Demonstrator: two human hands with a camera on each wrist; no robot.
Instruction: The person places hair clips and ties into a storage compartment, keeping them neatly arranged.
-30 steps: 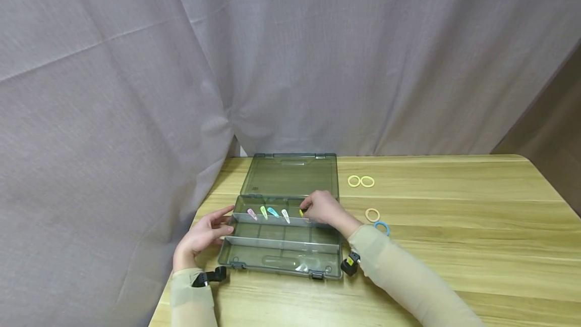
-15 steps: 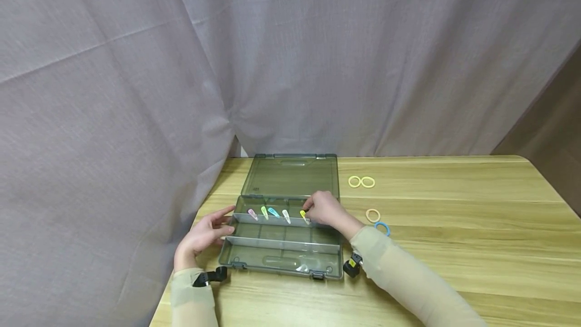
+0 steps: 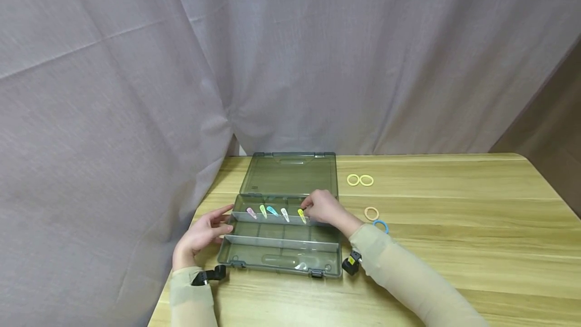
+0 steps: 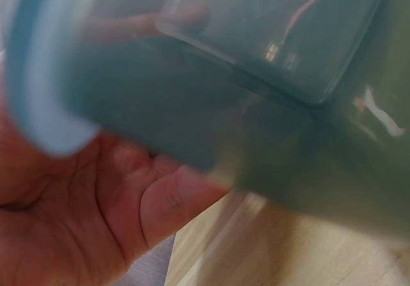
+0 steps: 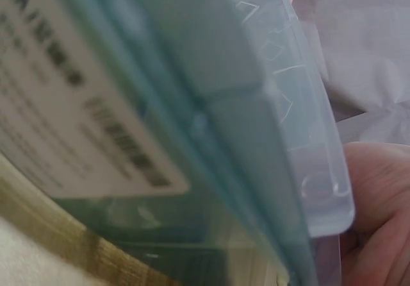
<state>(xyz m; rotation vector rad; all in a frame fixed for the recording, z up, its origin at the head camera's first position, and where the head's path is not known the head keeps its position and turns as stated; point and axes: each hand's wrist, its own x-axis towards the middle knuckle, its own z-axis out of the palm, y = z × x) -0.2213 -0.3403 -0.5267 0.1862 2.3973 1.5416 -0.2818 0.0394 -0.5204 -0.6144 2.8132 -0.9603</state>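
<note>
A translucent dark organizer box lies with its lid laid back on the table. Along its rear divider a row of snap hair clips is clipped: pink, green, blue, white and yellow. My right hand pinches at the top of the yellow clip; its fingertips are partly hidden. At the box's left side, my left hand rests with fairly straight, spread fingers, thumb against the wall. The left wrist view shows that palm beside the blurred box wall.
Two yellow rings lie right of the lid. Nearer, an orange ring and a blue ring touch or overlap. A barcode label shows on the box in the right wrist view. Grey curtain hangs behind the table.
The yellow hair clip, mostly covered by my right hand a second ago, now shows on the divider. My right fingers have shifted slightly off it; my left hand stays put.
</note>
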